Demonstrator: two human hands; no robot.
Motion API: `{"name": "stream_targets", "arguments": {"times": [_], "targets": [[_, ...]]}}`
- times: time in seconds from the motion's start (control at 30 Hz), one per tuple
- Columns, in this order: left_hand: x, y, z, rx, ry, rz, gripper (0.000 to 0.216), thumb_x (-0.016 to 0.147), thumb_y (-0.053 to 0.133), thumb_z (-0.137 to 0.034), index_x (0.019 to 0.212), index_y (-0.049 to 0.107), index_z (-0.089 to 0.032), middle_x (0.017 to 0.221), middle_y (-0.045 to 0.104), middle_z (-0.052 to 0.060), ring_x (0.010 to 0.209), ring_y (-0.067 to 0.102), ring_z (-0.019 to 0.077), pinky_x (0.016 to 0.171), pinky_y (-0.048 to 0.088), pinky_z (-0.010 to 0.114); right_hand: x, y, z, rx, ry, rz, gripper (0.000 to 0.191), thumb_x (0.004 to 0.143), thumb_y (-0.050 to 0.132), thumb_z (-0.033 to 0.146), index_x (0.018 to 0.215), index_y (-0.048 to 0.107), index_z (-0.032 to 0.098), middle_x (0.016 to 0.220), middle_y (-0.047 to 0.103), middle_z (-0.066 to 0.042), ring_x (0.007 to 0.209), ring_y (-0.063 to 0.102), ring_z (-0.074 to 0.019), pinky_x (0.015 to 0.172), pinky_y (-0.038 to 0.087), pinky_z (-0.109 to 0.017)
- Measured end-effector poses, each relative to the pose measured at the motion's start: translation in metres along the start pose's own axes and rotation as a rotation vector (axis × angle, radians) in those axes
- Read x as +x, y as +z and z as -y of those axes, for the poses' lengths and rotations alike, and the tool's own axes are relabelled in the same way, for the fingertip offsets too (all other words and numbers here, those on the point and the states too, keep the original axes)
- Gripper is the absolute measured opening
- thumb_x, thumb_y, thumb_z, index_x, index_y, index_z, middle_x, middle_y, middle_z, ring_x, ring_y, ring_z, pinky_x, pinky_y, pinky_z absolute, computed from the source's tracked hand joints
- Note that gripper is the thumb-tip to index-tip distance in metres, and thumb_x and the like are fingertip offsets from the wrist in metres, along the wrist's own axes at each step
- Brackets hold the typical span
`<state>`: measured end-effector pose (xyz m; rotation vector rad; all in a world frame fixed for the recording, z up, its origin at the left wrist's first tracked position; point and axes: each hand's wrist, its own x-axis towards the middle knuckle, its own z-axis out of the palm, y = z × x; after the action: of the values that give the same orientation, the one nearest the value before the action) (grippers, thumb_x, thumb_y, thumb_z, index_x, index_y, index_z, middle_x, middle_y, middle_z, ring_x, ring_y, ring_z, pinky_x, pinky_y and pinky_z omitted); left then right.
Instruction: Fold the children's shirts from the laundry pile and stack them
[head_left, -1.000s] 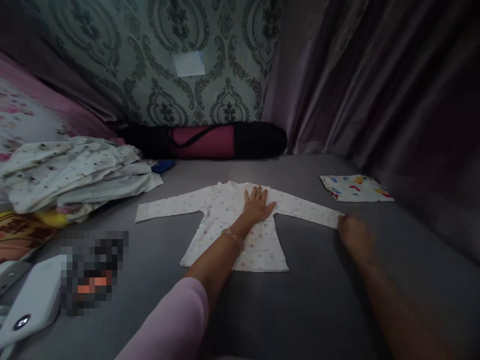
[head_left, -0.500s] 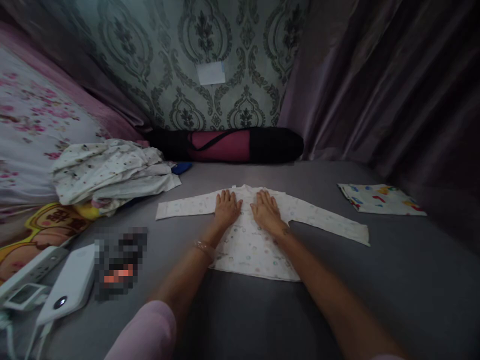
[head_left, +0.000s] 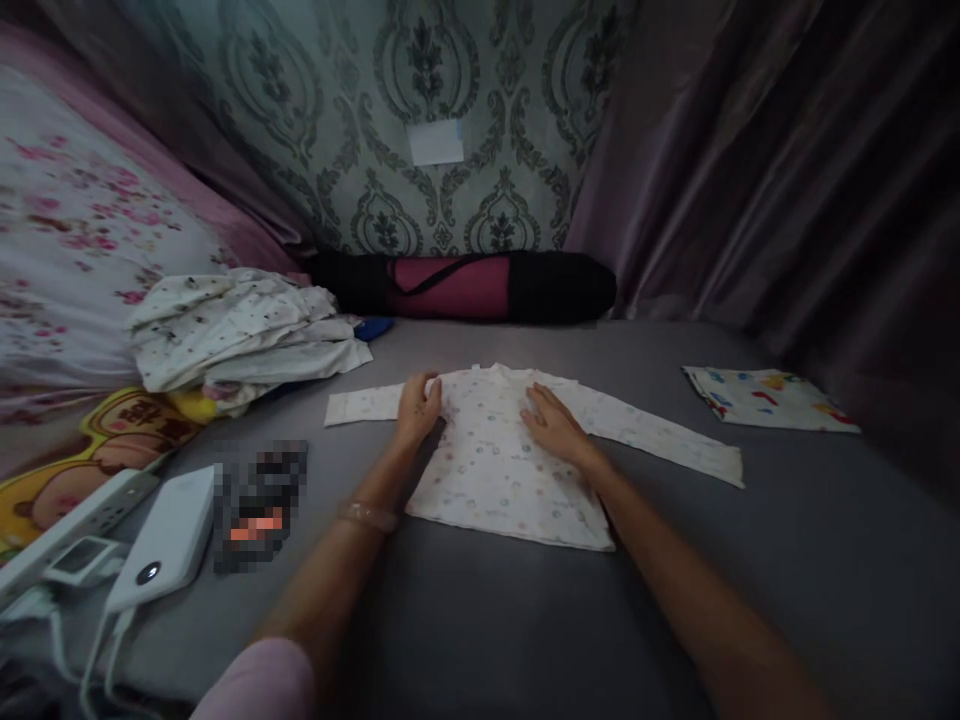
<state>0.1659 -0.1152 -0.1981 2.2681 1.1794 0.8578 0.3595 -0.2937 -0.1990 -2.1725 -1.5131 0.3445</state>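
left hand (head_left: 417,408) shifted to sleeve (head_left: 365,404), right hand (head_left: 556,427) outward

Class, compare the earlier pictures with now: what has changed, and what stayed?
The right hand has let go of the right-side cuff and moved inward onto the shirt. The left hand has moved leftward across the chest to where the left-side sleeve meets the body. The shirt stays spread flat, with the folded cloth to its right and the long bag behind.
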Motion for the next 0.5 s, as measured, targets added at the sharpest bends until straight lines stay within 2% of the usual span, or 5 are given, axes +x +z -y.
{"name": "stream_targets", "arguments": {"times": [0.07, 0.2, 0.3, 0.4, 0.5], "targets": [[-0.015, -0.017, 0.014, -0.008, -0.034, -0.005, 0.029, 0.09, 0.043, -0.031, 0.097, 0.067, -0.016, 0.094, 0.068, 0.008, 0.091, 0.062, 0.0195, 0.082, 0.048, 0.029, -0.028, -0.002, -0.01, -0.025, -0.084, -0.056, 0.059, 0.094, 0.037, 0.042, 0.143, 0.042, 0.011, 0.155, 0.031, -0.016, 0.145, 0.024, -0.0257, 0.118, 0.019, -0.043], [-0.047, -0.031, 0.029, -0.024, -0.089, 0.19, 0.025, 0.087, 0.048, -0.031, 0.084, 0.066, -0.015, 0.07, 0.064, 0.002, 0.066, 0.058, 0.0156, 0.062, 0.04, 0.025, -0.075, 0.0, -0.026, -0.023, -0.142, -0.122, 0.051, 0.092, 0.042, 0.041, 0.137, 0.051, 0.019, 0.15, 0.04, -0.013, 0.142, 0.03, -0.0266, 0.116, 0.024, -0.049], [-0.058, -0.026, 0.028, 0.029, -0.046, 0.217, 0.027, 0.087, 0.049, -0.035, 0.079, 0.065, -0.015, 0.068, 0.062, 0.001, 0.065, 0.055, 0.0148, 0.059, 0.036, 0.024, -0.091, 0.003, -0.032, 0.074, -0.113, -0.191, 0.047, 0.092, 0.042, 0.042, 0.131, 0.055, 0.02, 0.144, 0.048, -0.012, 0.136, 0.04, -0.0246, 0.113, 0.031, -0.046], [-0.06, -0.019, 0.023, 0.11, 0.03, 0.211, 0.028, 0.085, 0.053, -0.039, 0.073, 0.062, -0.016, 0.069, 0.06, 0.001, 0.069, 0.054, 0.0155, 0.063, 0.036, 0.025, -0.094, 0.003, -0.036, 0.209, -0.056, -0.34, 0.041, 0.093, 0.042, 0.042, 0.122, 0.059, 0.019, 0.131, 0.058, -0.012, 0.124, 0.052, -0.0213, 0.108, 0.039, -0.041], [-0.06, -0.017, 0.02, 0.15, 0.03, 0.211, 0.029, 0.084, 0.056, -0.042, 0.071, 0.061, -0.016, 0.07, 0.06, 0.002, 0.072, 0.054, 0.0165, 0.066, 0.038, 0.026, -0.094, -0.002, -0.042, 0.241, 0.034, -0.492, 0.036, 0.09, 0.044, 0.04, 0.111, 0.062, 0.018, 0.118, 0.064, -0.012, 0.111, 0.059, -0.0213, 0.1, 0.045, -0.038]]}}
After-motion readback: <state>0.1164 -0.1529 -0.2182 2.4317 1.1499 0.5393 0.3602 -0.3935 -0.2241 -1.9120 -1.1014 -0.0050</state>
